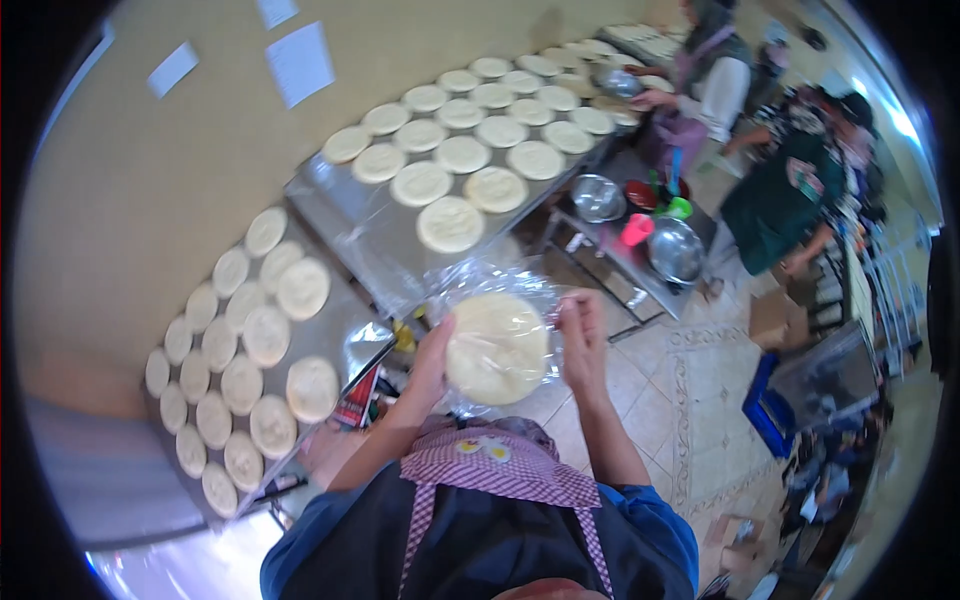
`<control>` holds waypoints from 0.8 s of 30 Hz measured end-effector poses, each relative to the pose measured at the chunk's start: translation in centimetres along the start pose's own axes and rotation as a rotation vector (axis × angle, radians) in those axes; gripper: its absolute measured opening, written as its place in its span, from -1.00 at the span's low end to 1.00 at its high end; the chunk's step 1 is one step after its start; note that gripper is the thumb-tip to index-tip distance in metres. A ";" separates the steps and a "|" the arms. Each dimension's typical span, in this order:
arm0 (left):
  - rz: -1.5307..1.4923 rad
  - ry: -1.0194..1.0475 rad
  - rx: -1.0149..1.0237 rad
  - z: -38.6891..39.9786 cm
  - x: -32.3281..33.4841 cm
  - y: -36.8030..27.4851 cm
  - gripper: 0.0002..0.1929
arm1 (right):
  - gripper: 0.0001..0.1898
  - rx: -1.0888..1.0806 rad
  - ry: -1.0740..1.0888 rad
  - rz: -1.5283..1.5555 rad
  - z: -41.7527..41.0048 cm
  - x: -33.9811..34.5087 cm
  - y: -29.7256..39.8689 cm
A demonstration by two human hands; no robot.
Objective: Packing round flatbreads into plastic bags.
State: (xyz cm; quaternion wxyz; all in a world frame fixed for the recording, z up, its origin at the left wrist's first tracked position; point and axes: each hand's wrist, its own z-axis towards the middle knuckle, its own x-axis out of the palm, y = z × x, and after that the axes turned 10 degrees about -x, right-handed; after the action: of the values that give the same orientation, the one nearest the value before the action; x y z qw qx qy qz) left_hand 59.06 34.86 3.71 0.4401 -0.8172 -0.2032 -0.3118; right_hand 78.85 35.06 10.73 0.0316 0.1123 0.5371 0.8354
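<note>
Between my two hands, in front of my apron, is a pale round of dough (497, 349) in a clear plastic bag (495, 279). My left hand (433, 360) grips the bag's left side, its thumb against the edge of the round. At the right, my right hand (583, 330) has its fingers closed on the bag's edge. Beyond them, rows of similar flat dough rounds (451, 223) lie on a metal table (337, 202). More rounds (313, 389) cover a second metal table (341, 300) at the left.
A low table (592, 225) at the right bears metal bowls (675, 250), a pink cup (637, 229) and a green cup (679, 208). Several people stand beyond, one with a metal bowl (619, 83). A cardboard box (778, 319) and a blue crate (769, 409) are on the right.
</note>
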 end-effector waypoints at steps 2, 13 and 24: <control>0.106 -0.125 0.039 -0.3 0.1 -0.7 -0.54 | -0.92 0.078 -0.015 0.027 0.0 0.1 0.8; 0.123 -0.339 0.187 -4.4 -3.4 -2.1 -0.65 | -0.90 0.328 0.176 0.230 1.2 5.7 -2.6; 0.288 -0.561 0.368 -7.1 -7.7 -7.2 -0.71 | -0.90 0.417 0.415 0.232 3.2 12.4 -0.9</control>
State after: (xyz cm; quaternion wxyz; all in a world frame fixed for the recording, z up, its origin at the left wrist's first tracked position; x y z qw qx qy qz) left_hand 46.78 32.21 5.61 0.5462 -0.7984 -0.2514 0.0316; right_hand 67.45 40.39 13.10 -0.1979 0.0041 0.6755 0.7103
